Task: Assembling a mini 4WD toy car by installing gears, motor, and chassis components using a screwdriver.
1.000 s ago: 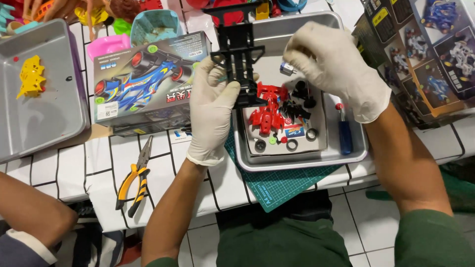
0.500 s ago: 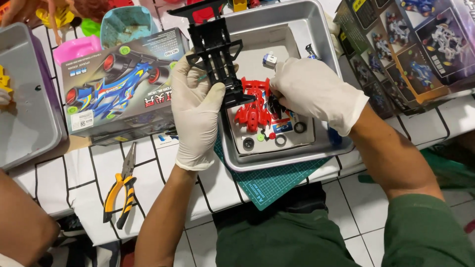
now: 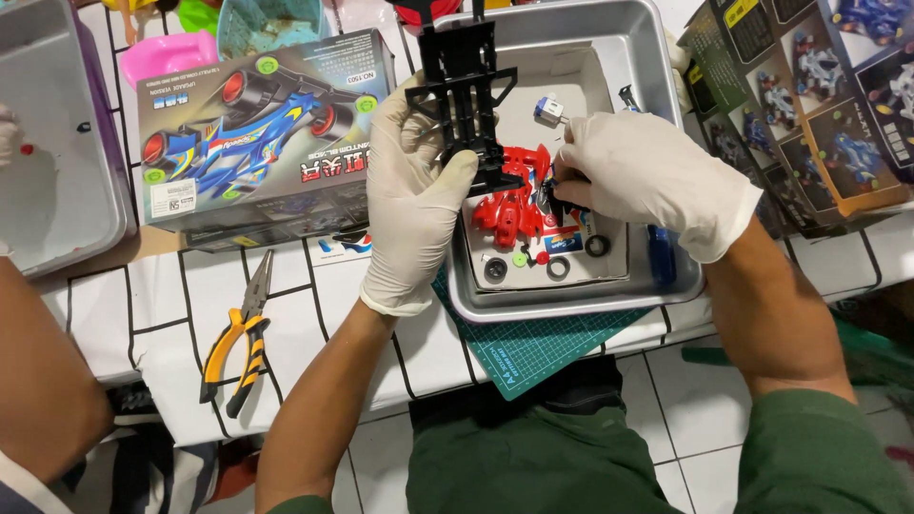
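Low table, white cloth with black grid lines, tiled floor below.
Left hand (image 3: 411, 190) grips black car chassis (image 3: 466, 90) over metal tray (image 3: 571, 305); right hand (image 3: 647, 181) pinches small part beside red body shell (image 3: 509, 205). Pliers (image 3: 238, 338) lie left.

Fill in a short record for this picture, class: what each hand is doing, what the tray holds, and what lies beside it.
left hand: gloved, grips black chassis frame
right hand: gloved, fingertips at red car parts
tray: metal, holds small black rings and a blue screwdriver
beside tray: toy car box, yellow-handled pliers
under tray: green cutting mat
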